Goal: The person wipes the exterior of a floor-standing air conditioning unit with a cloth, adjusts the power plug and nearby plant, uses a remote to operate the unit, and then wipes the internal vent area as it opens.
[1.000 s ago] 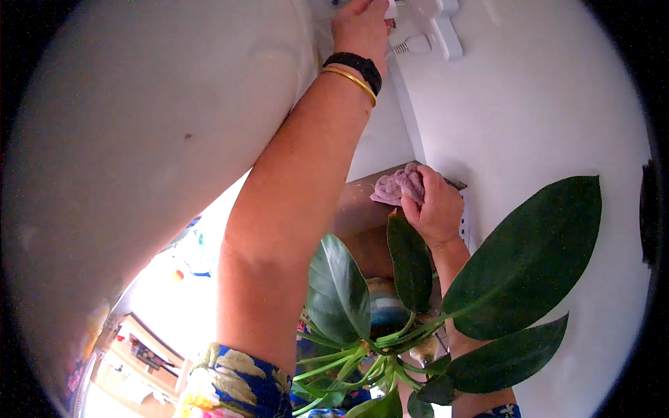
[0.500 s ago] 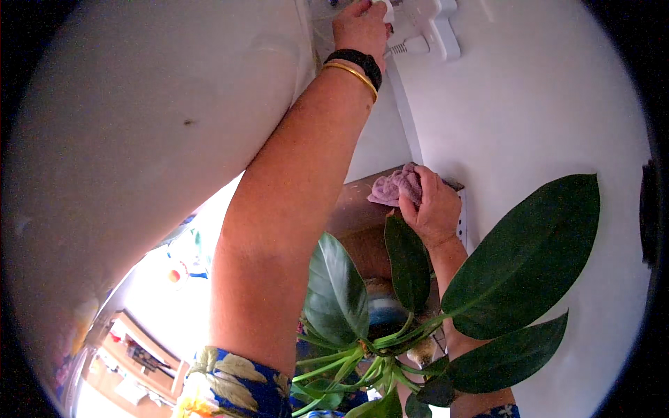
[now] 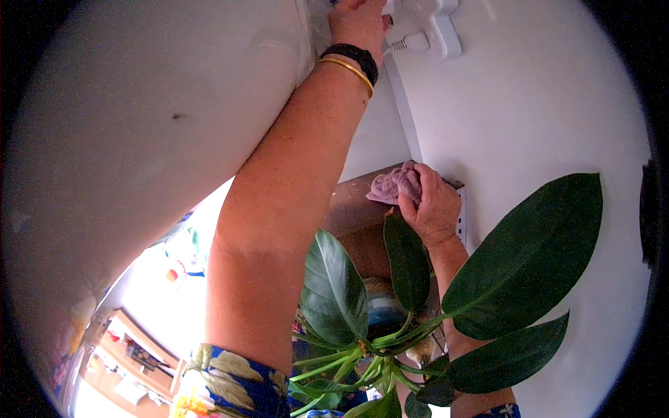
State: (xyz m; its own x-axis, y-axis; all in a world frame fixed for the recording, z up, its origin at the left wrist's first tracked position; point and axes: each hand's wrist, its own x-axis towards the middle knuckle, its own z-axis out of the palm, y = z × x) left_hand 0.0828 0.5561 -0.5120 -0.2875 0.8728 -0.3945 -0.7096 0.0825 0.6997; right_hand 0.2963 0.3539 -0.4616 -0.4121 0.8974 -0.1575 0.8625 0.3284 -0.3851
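Note:
My left arm reaches up the middle of the view, and my left hand (image 3: pixel 357 24) is at the top edge, beside the white power strip (image 3: pixel 446 29). Its fingers are curled and partly cut off by the frame; a bit of something white shows next to them, too little to name. Lower down, my right hand (image 3: pixel 435 207) is closed on a crumpled mauve cloth (image 3: pixel 396 184). The cloth rests against the brown surface (image 3: pixel 352 202) in the corner by the wall. A leafy green plant (image 3: pixel 526 247) stands in front of my right forearm and hides part of it.
A large pale, smooth panel (image 3: pixel 160 132) fills the left side. A white wall (image 3: pixel 543 118) is on the right. A white plug with its cord (image 3: pixel 411 43) sits at the power strip. Wooden furniture (image 3: pixel 139 348) and bright light show at lower left.
My left hand and forearm have shifted slightly up and to the left. My right hand and the cloth stay nearly in place.

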